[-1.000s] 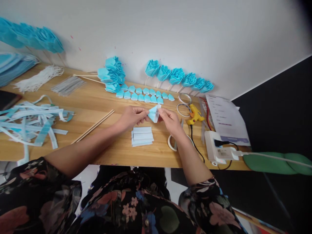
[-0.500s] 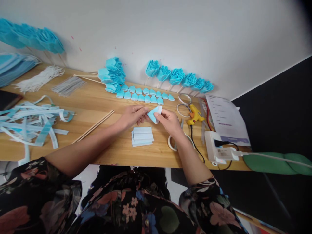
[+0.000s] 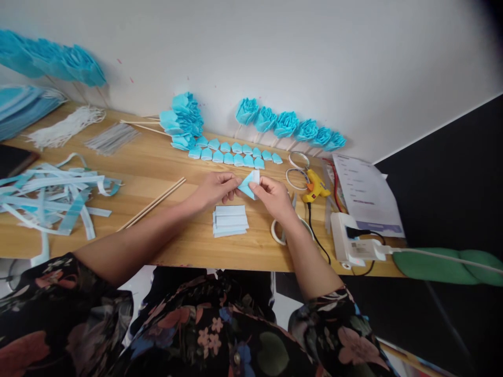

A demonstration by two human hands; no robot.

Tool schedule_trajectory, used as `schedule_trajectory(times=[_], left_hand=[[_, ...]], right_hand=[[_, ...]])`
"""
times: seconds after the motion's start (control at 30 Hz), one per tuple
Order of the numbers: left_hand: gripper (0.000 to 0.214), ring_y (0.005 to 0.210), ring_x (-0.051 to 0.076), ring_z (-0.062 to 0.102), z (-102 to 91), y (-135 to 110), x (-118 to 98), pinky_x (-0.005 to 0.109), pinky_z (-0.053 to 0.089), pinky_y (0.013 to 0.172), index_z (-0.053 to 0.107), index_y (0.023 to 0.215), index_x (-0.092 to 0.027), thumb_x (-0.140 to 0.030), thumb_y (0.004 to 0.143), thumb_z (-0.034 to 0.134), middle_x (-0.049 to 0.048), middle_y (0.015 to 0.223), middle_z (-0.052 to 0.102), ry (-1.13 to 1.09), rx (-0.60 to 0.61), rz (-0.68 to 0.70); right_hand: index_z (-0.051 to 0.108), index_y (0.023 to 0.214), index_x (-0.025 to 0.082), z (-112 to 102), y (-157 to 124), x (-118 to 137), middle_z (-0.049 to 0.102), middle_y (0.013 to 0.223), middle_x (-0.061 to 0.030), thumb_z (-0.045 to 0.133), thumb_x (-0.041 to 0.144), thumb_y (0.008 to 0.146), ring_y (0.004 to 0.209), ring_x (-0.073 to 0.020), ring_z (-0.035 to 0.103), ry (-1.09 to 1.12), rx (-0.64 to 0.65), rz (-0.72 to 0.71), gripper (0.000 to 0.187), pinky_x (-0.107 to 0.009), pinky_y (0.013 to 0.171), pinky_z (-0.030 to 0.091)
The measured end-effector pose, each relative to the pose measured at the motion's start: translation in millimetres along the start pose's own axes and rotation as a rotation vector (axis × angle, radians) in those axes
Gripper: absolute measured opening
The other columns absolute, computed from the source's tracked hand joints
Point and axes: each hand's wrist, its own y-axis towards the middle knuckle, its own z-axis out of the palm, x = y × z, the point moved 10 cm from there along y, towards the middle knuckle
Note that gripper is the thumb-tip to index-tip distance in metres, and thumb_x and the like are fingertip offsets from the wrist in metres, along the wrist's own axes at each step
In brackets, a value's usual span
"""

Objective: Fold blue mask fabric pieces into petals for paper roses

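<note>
Between my hands is a folded blue and white fabric piece (image 3: 248, 184), shaped to a point on its left side. My left hand (image 3: 218, 187) pinches that pointed end. The thumb of my right hand (image 3: 274, 196) presses on its face, with the fingers behind it. Just below lies a stack of pale pleated pieces (image 3: 230, 221) on the wooden table. Beyond my hands, two rows of small folded blue petals (image 3: 228, 158) lie side by side.
Blue fabric roses (image 3: 286, 124) lean along the wall. To the right are a yellow glue gun (image 3: 315, 186), tape rolls, scissors partly hidden under my right arm, and a white power strip (image 3: 342, 235). Cut strips (image 3: 74, 191) and thin sticks (image 3: 153, 203) lie to the left.
Hardly anything differs. Both hands keep hold of the folded fabric piece in nearly the same place, and the whole view has shifted slightly.
</note>
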Motion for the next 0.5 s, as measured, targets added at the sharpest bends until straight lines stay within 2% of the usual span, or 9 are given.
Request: schedule_trajectory(times=[0.2,0.4,0.5], left_hand=[[0.027,0.05,0.007,0.047,9.3,-2.3,2.9,0.018,0.036,0.049,0.065,0.073,-0.013,-0.034,0.089,0.06,-0.001,0.059,0.057,0.054,0.09,0.003],[0.023,0.053,0.007,0.049,6.4,-3.9,4.6,0.019,0.038,0.052,0.064,0.073,-0.013,-0.03,0.088,0.059,-0.0008,0.061,0.058,0.069,0.041,-0.012],[0.022,0.055,0.008,0.052,3.6,-4.3,1.3,0.019,0.038,0.052,0.063,0.072,-0.014,-0.029,0.087,0.06,-0.0005,0.062,0.059,0.112,0.005,0.014]], right_hand=[[0.054,0.066,0.019,4.1,-1.8,5.3,0.047,0.062,0.004,0.063,0.047,0.084,0.061,-0.0099,0.04,-0.039,0.044,0.0,0.035,-0.025,0.058,0.031],[0.057,0.07,0.02,2.0,0.7,5.4,0.053,0.066,0.0026,0.059,0.055,0.088,0.064,-0.0111,0.047,0.1,0.046,-0.018,0.04,-0.025,0.063,0.038],[0.058,0.071,0.02,1.9,1.2,4.4,0.055,0.066,0.0023,0.063,0.057,0.085,0.065,-0.0116,0.049,0.131,0.049,-0.001,0.04,-0.025,0.063,0.039]])
